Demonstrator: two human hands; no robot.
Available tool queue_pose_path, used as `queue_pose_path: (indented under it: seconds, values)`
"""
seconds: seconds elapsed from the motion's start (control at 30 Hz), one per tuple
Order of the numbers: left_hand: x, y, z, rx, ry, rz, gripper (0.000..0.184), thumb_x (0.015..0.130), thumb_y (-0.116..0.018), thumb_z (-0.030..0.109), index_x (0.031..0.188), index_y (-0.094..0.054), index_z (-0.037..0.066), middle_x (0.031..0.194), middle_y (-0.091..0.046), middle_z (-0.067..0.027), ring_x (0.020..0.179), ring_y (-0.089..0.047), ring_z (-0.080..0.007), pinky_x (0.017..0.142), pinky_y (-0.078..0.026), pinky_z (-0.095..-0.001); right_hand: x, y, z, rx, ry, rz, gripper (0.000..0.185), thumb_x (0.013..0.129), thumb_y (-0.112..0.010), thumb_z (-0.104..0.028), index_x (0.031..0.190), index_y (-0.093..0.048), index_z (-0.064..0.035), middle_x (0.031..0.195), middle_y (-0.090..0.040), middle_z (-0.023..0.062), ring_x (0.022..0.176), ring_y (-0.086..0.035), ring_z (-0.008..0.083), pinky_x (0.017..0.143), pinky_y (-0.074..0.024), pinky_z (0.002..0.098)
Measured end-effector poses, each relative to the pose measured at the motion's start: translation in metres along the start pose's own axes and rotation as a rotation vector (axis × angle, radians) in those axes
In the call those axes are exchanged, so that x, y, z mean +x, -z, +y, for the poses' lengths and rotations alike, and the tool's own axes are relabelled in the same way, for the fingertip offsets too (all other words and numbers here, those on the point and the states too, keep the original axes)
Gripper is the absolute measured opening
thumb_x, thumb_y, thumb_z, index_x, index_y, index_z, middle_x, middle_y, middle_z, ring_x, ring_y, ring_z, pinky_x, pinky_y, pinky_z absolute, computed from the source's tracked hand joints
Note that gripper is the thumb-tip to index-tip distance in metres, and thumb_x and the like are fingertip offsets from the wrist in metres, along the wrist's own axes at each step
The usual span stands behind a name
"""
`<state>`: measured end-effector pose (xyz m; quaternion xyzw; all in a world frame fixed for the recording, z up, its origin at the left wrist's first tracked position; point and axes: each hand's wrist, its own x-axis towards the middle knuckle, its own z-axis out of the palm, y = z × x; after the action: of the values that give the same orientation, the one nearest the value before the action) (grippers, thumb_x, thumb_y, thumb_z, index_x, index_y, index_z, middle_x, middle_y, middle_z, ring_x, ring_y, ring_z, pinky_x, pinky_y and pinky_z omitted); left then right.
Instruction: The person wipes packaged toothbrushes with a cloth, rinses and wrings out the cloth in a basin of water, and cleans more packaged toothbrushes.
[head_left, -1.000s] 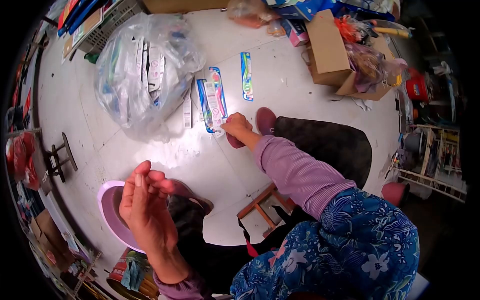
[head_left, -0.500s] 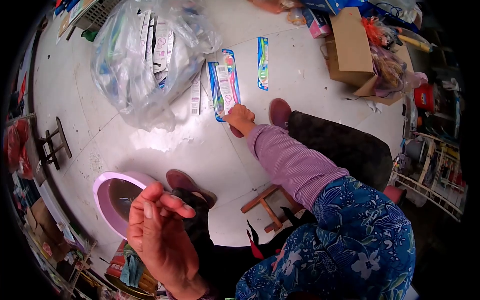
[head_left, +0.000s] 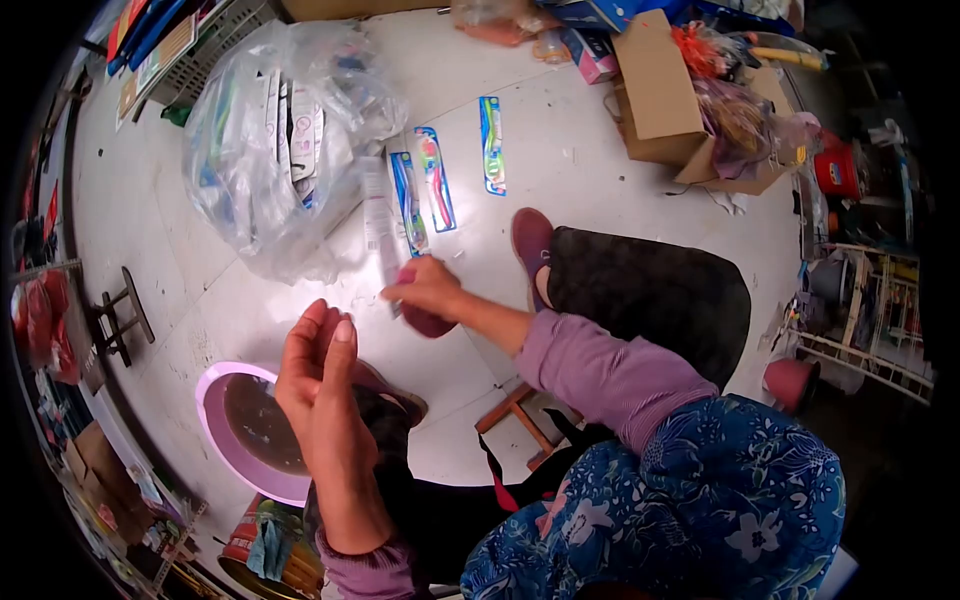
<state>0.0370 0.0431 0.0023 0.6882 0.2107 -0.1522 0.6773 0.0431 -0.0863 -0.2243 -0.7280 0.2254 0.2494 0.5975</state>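
My right hand is closed on the lower end of a toothbrush pack, whose pale back faces up and is smeared by motion. A dark maroon rounded thing shows under this hand; I cannot make out what it is. Beside the held pack lie a toothbrush pack with a blue edge and one with a pink brush. Another toothbrush pack, with a green brush, lies apart to the right. My left hand hangs above the tub's right side, fingers loosely bent, thumb raised, nothing visible in it.
A clear plastic bag full of packs stands at upper left. Below it is a pink tub of murky water. An open cardboard box holds bundled things at upper right. A wooden stool is between my legs.
My right hand has moved left and nearer to me with the toothbrush pack, uncovering the two packs on the floor. The fingers of my left hand have straightened somewhat.
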Motion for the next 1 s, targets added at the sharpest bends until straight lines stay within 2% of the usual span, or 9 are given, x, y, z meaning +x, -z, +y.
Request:
queue_pose_path:
  seconds: [0.17,0.2,0.33,0.57,0.7,0.77,0.87,0.93,1.0]
  values:
    - [0.008,0.004,-0.004,0.237,-0.03,0.006,0.069,0.08,-0.072,0.019,0.134,-0.038,-0.009,0.124,-0.05,-0.0215,0.114,-0.051,-0.0227,0.094,-0.041,-0.0305,-0.07,-0.014,-0.088,-0.08,0.357,-0.133,0.051,0.063,-0.074,-0.047,0.078,-0.064,0.0,0.079,-0.065,0.0179,0.078,-0.065,0.0313,0.072,-0.0502,0.0391]
    - [0.008,0.004,0.005,0.216,-0.001,-0.093,0.058,0.085,-0.067,0.019,0.13,-0.043,-0.008,0.112,-0.058,-0.0165,0.098,-0.058,-0.0175,0.084,-0.045,-0.0265,-0.081,-0.011,-0.1,-0.13,0.456,-0.141,0.037,0.066,-0.073,-0.031,0.082,-0.063,0.001,0.078,-0.065,0.017,0.076,-0.064,0.033,0.069,-0.0493,0.0388]
    - [0.025,0.022,-0.008,0.209,-0.153,0.033,0.031,0.094,-0.055,0.02,0.111,-0.056,-0.006,0.092,-0.063,-0.0062,0.082,-0.057,-0.0107,0.075,-0.046,-0.0237,-0.089,-0.001,-0.114,-0.042,0.473,-0.204,0.037,0.064,-0.075,-0.03,0.082,-0.064,0.0004,0.076,-0.065,0.017,0.075,-0.065,0.0321,0.069,-0.0497,0.0379]
    - [0.029,0.02,0.0,0.327,-0.001,-0.061,0.035,0.094,-0.054,0.032,0.101,-0.061,-0.002,0.088,-0.063,-0.0046,0.077,-0.058,-0.0103,0.066,-0.044,-0.0221,-0.08,0.007,-0.126,0.081,0.526,-0.277,0.04,0.062,-0.076,-0.032,0.083,-0.067,0.001,0.078,-0.066,0.0192,0.074,-0.065,0.0324,0.069,-0.0499,0.0379]
    - [0.033,0.02,-0.007,0.085,-0.014,0.152,0.034,0.095,-0.052,0.031,0.097,-0.058,-0.002,0.086,-0.064,-0.0104,0.076,-0.062,-0.0175,0.068,-0.05,-0.0279,-0.037,0.037,-0.109,0.202,0.509,-0.652,0.031,0.068,-0.079,-0.027,0.078,-0.069,0.0011,0.069,-0.065,0.0041,0.063,-0.056,0.008,0.058,-0.0457,0.0248]
    - [0.026,0.008,0.005,-0.04,-0.083,0.195,0.031,0.096,-0.051,0.029,0.101,-0.056,-0.002,0.085,-0.063,-0.0114,0.075,-0.063,-0.0203,0.07,-0.052,-0.031,0.013,0.052,-0.073,0.408,0.219,-0.424,0.029,0.072,-0.078,-0.023,0.088,-0.07,-0.0006,0.076,-0.065,0.0023,0.069,-0.057,0.0075,0.063,-0.0471,0.0247]
    - [0.017,0.012,0.007,-0.08,-0.023,0.201,0.029,0.095,-0.054,0.026,0.102,-0.057,-0.002,0.083,-0.061,-0.0087,0.07,-0.061,-0.0164,0.064,-0.052,-0.0297,0.084,0.086,-0.011,0.298,0.03,0.414,0.02,0.071,-0.069,-0.012,0.084,-0.068,0.0021,0.073,-0.065,0.0073,0.063,-0.058,0.0132,0.057,-0.0474,0.0267]
    - [0.014,0.004,0.006,-0.037,-0.001,0.289,0.028,0.094,-0.056,0.026,0.101,-0.06,0.0,0.079,-0.061,-0.0061,0.067,-0.059,-0.0124,0.06,-0.05,-0.0253,0.088,0.124,-0.005,-0.1,-0.305,0.593,0.027,0.074,-0.062,-0.024,0.095,-0.069,-0.0088,0.098,-0.068,0.015,0.094,-0.065,0.0311,0.083,-0.0505,0.0387]
    - [0.01,-0.009,0.014,-0.028,0.025,0.296,0.026,0.095,-0.053,0.024,0.099,-0.054,-0.002,0.077,-0.06,-0.0092,0.062,-0.059,-0.0141,0.053,-0.049,-0.024,0.104,0.144,0.017,-0.202,-0.411,0.681,0.026,0.075,-0.063,-0.022,0.097,-0.067,-0.0102,0.106,-0.066,0.0146,0.101,-0.062,0.0314,0.088,-0.0485,0.0386]
